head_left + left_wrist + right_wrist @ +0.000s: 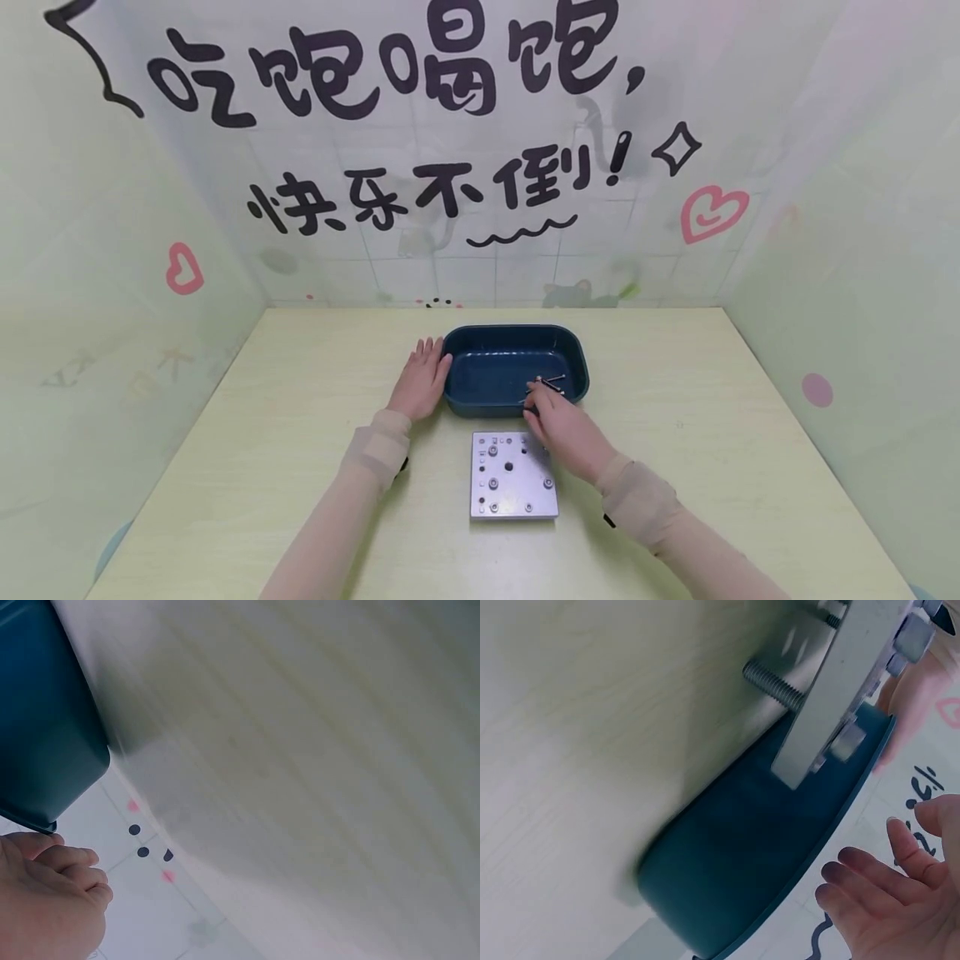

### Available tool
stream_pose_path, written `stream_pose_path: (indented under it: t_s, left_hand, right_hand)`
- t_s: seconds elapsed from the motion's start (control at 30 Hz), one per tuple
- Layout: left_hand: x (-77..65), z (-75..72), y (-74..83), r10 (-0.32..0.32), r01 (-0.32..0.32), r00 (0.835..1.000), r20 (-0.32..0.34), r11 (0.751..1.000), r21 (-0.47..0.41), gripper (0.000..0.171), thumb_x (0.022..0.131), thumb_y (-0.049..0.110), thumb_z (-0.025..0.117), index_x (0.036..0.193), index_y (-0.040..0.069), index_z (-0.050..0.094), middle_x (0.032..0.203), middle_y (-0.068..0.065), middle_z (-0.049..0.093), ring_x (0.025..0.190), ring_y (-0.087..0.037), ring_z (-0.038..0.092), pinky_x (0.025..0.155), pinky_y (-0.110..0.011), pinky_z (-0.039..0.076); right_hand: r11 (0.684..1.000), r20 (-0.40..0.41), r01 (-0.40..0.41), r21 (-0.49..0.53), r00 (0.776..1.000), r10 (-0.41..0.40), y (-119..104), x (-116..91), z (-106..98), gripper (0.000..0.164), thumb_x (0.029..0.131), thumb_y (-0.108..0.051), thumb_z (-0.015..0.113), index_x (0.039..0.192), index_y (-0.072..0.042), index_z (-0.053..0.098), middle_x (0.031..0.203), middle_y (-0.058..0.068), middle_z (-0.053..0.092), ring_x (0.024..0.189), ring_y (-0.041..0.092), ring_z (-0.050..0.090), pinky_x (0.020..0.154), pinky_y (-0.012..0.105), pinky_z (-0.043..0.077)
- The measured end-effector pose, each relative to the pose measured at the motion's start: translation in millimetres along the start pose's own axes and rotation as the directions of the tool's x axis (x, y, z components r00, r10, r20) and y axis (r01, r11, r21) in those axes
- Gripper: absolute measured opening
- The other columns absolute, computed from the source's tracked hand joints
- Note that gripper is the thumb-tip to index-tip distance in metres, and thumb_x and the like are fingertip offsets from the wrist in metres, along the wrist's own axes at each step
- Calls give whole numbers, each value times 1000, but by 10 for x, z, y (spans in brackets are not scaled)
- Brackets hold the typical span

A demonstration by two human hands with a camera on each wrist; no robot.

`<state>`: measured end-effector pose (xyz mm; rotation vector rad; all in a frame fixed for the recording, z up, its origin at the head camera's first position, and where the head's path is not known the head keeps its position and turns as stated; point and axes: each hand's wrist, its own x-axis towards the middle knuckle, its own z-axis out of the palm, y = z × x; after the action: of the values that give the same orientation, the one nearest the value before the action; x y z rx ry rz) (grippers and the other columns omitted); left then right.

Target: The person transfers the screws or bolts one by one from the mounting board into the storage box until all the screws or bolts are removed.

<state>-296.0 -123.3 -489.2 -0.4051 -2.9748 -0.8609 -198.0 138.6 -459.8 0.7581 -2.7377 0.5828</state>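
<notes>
A dark blue plastic bin stands on the table, with several thin screws at its right end. My left hand lies along the bin's left side, its fingers extended and its thumb at the rim. In the left wrist view the fingertips show right beside the bin's edge. My right hand reaches over the bin's front right rim, fingertips beside the screws. Its fingers look relaxed and spread in the right wrist view, with nothing visible between them.
A square metal plate with several bolts and holes lies in front of the bin. From the side, a threaded bolt sticks out below it. A printed curtain wall borders the pale wooden table at the back.
</notes>
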Motion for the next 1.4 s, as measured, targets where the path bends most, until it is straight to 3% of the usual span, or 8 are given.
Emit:
stream_pose_path:
  t_s: [0.37,0.6,1.17,1.4]
  left_hand:
    - [-7,10,-17,-7,7,1000,14,1000,4,63,109,41,21,156,-1,22,161,-25,20,152,-39,11,126,-47,9]
    - [-8,15,-9,14,-14,1000,-15,1000,-10,61,109,38,24,154,-3,24,159,-28,24,151,-41,15,125,-50,12]
    - [14,13,-20,5,-5,1000,-3,1000,7,63,109,41,21,155,-2,23,160,-26,22,152,-40,12,125,-48,10]
    - [9,13,-21,0,0,1000,3,1000,4,62,109,40,21,155,-1,22,161,-26,21,152,-40,12,125,-48,10]
  right_hand:
    - [999,12,44,-16,999,-44,-148,-122,11,13,99,-15,59,109,-7,59,138,19,57,130,31,55,106,39,48]
    - [998,60,59,-7,996,-59,-270,-216,24,15,99,-18,58,110,-7,60,138,15,58,133,27,53,108,38,47]
    - [956,73,276,-98,960,-270,-475,-482,126,20,95,-22,64,111,-10,62,133,12,61,128,22,57,106,33,49]
    - [934,92,325,-151,945,-314,-524,-580,210,22,96,-28,64,111,-12,63,136,11,59,129,24,57,106,35,48]
